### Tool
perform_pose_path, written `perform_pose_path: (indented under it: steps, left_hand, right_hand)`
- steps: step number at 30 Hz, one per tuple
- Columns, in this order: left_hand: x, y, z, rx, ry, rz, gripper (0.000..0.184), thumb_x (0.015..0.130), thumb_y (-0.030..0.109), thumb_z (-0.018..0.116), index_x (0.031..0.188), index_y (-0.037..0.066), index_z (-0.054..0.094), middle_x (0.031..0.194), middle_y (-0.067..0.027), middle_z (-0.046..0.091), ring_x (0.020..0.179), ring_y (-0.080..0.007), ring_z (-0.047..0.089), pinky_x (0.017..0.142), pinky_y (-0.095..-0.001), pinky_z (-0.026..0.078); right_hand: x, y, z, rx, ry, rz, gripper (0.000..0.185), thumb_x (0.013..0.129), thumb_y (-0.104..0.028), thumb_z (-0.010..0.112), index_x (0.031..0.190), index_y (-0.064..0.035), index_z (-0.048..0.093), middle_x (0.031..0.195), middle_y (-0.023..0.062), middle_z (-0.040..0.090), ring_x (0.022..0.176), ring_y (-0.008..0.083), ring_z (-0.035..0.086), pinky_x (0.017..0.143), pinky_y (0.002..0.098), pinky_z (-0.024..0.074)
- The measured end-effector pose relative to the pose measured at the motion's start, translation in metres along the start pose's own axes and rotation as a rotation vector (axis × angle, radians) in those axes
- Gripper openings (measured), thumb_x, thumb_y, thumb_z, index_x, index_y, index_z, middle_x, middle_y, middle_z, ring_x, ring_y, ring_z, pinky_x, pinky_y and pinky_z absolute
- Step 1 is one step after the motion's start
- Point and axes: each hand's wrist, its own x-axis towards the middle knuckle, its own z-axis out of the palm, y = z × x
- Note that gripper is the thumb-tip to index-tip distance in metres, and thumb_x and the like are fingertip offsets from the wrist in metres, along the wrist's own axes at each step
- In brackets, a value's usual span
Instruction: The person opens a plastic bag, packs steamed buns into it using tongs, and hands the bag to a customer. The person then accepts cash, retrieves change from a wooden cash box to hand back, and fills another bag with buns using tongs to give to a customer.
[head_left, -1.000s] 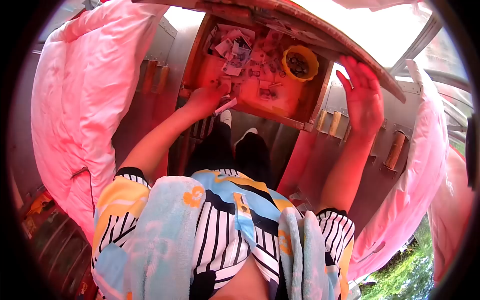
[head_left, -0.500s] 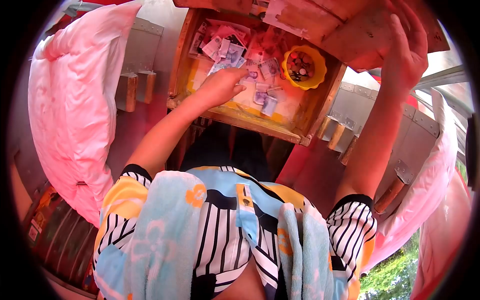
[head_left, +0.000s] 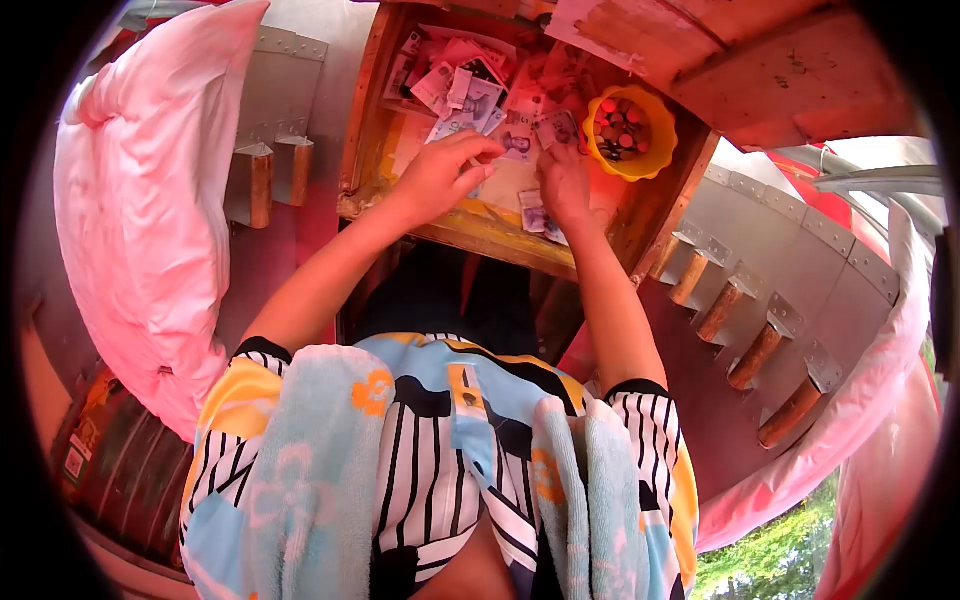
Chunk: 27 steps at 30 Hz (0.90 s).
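A wooden drawer (head_left: 350, 160) stands open in front of me, with paper banknotes (head_left: 465, 100) heaped toward its left and back. My left hand (head_left: 440, 178) hovers over the drawer's front left part, thumb apart from the loosely bent fingers, nothing visible in it. Close beside it, my right hand (head_left: 566, 185) reaches down among the loose notes with its fingers drawn together; what they hold, if anything, is hidden. Just beyond its fingertips lies a banknote (head_left: 556, 128). Small folded notes (head_left: 533, 212) lie left of the right wrist. A yellow scalloped bowl (head_left: 660, 160) holds coins (head_left: 618, 128).
Wooden boards (head_left: 790, 85) overhang the drawer's back right. Metal panels with short wooden pegs (head_left: 760, 355) curve along the right, and more wooden pegs (head_left: 260, 185) stand at the left. Pink padded fabric (head_left: 145, 220) hangs at the left. A light-blue towel (head_left: 310, 470) drapes over my striped shirt.
My right hand has come down from the wooden boards at the upper right into the drawer, among the notes. My left hand stays over the drawer. The view has shifted slightly.
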Motion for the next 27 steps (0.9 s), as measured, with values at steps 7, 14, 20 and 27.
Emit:
perform_pose_path:
  steps: [7, 14, 20, 27]
  left_hand:
    - [-0.005, -0.028, 0.028, -0.039, -0.140, -0.094, 0.027, 0.082, 0.008, 0.059, 0.109, 0.002, 0.057, 0.099, -0.0092, 0.060, 0.091, -0.0171, 0.059, 0.075, -0.0277, 0.047]
    - [-0.002, -0.064, 0.049, 0.030, -0.160, -0.041, 0.024, 0.077, 0.010, 0.065, 0.099, 0.000, 0.058, 0.096, -0.0086, 0.059, 0.088, -0.0157, 0.058, 0.074, -0.0273, 0.047]
    - [0.000, -0.039, 0.038, -0.508, -0.191, -0.492, 0.016, 0.076, 0.005, 0.063, 0.090, 0.000, 0.057, 0.078, -0.0038, 0.059, 0.067, -0.0112, 0.057, 0.062, -0.0243, 0.046]
    - [-0.018, -0.026, 0.044, -0.702, 0.045, -0.730, 0.009, 0.076, 0.001, 0.058, 0.084, 0.002, 0.057, 0.073, -0.0031, 0.058, 0.057, -0.0082, 0.055, 0.050, -0.0229, 0.043]
  right_hand:
    - [-0.022, 0.003, 0.013, -0.153, -0.086, -0.033, 0.010, 0.073, -0.013, 0.057, 0.077, -0.0046, 0.060, 0.091, 0.0093, 0.055, 0.096, 0.0285, 0.051, 0.077, 0.0453, 0.0423]
    - [-0.019, -0.044, -0.089, 0.500, -0.128, 0.021, 0.013, 0.079, -0.014, 0.061, 0.082, -0.0014, 0.060, 0.076, 0.0117, 0.057, 0.077, 0.0256, 0.058, 0.067, 0.0356, 0.0448]
    - [-0.017, -0.016, -0.101, 0.852, 0.027, 0.481, 0.015, 0.085, -0.014, 0.056, 0.091, -0.0013, 0.060, 0.076, 0.0099, 0.061, 0.068, 0.0154, 0.061, 0.061, 0.0302, 0.0468]
    - [0.044, 0.089, -0.087, 0.289, 0.155, 0.589, 0.019, 0.081, -0.018, 0.059, 0.092, -0.0028, 0.062, 0.072, 0.0121, 0.064, 0.062, 0.0235, 0.063, 0.057, 0.0344, 0.0493]
